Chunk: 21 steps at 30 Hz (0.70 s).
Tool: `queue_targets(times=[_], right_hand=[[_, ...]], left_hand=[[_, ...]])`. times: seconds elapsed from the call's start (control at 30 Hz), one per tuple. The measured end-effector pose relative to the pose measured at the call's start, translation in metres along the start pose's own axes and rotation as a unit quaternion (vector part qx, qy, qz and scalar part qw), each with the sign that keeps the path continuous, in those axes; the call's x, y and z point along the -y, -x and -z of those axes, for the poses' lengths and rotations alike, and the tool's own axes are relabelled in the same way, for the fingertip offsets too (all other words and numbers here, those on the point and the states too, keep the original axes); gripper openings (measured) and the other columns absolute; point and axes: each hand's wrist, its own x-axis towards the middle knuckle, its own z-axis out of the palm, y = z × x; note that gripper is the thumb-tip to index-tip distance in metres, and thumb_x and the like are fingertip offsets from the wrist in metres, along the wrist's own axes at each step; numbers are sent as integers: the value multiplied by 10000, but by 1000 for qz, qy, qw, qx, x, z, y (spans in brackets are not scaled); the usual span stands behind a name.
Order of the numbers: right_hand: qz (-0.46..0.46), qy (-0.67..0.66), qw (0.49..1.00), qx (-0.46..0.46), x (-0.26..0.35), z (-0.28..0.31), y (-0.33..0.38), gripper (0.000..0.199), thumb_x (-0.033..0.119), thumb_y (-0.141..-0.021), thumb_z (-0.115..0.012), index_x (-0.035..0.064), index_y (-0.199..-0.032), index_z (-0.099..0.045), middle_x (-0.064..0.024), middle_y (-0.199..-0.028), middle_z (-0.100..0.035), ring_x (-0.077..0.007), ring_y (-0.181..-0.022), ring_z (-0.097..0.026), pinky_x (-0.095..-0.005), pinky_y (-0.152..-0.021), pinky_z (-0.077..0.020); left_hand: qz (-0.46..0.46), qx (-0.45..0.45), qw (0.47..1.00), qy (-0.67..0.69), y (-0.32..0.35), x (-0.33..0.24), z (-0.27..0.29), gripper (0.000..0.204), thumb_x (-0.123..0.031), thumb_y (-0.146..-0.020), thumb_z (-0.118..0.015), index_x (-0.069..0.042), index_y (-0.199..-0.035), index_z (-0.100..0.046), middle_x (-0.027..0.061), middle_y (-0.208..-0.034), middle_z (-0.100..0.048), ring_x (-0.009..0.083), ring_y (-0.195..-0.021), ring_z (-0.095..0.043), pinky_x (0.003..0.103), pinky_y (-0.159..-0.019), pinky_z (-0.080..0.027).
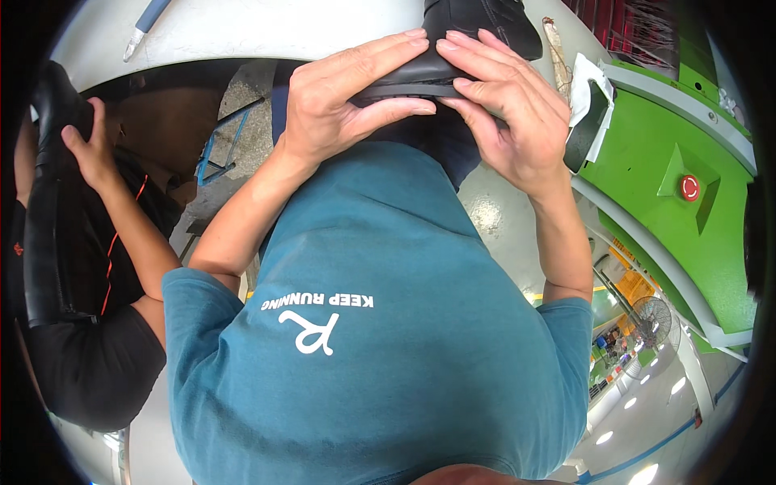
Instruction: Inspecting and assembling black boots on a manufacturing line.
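A black boot [477,26] lies at the white table's near edge, its dark sole [408,89] facing me. My left hand [339,93] is closed around the left part of the toe, fingers flat on the upper and thumb under the sole's edge. From the right, my right hand [517,105] grips the same toe, fingers on top and thumb near the sole. The fingertips of both hands nearly meet over the toe. Part of the toe is hidden behind my fingers.
A blue-handled tool with a pale tip [142,28] lies on the white table [242,28]. To the left a co-worker's hand [93,149] touches another tall black boot [48,242]. At right stands a green machine [647,145] with a red button [689,187] and a white sheet [594,97].
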Motion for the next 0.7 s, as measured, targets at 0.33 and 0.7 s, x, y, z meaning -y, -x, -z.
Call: queue_targets(times=[0.33, 0.7], right_hand=[[-44, -20, 996, 71, 1, 18, -32, 224, 77, -789, -925, 19, -919, -753, -87, -1098, -852, -285, -1045, -833, -399, -930, -691], [-44, -9, 999, 27, -10, 25, -18, 386, 175, -716, -995, 58, -1043, -828, -96, -1208, -828, -322, -1093, -790, -418, -911, -649]], left_hand=[[22, -68, 997, -2, -1, -5, -7, 469, -131, -815, -961, -16, -1251, -832, 180, -1237, -832, 314, -1079, -832, 366, -928, -664], [-40, -5, 999, -9, -13, 11, 11, 585, -227, -711, -1029, -5, -1219, -842, 179, -1177, -845, 303, -1037, -847, 363, -873, -692]])
